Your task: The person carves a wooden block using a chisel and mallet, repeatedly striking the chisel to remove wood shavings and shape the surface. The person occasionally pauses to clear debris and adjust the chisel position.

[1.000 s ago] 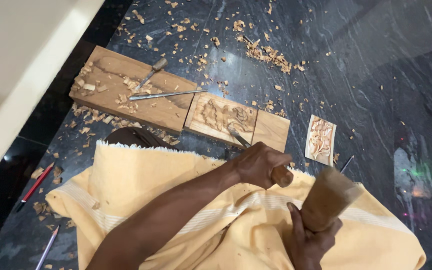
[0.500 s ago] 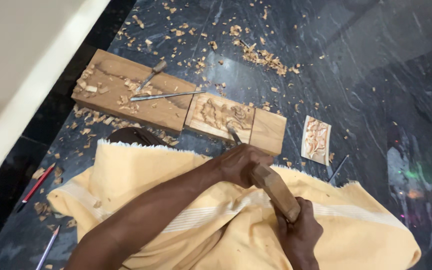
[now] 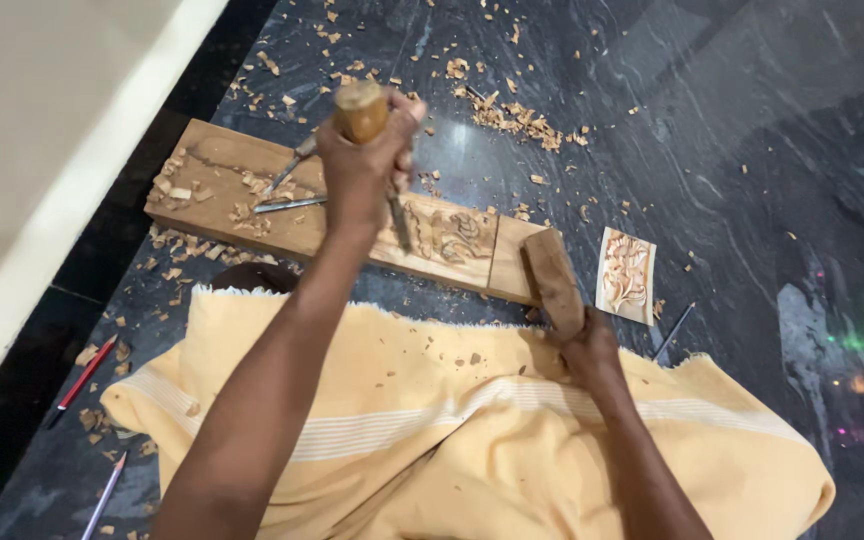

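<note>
gripping the chisel upright in your left hand, fist wrapped round its wooden handle, blade tip down on the carved panel of the long plank. your right hand clasps the wooden mallet, low beside the plank's end. keep that blade planted steady, strike the handle top squarely, and watch the loose chisels lying nearby.

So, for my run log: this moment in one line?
left hand: grips chisel on plank | right hand: grips mallet
</note>
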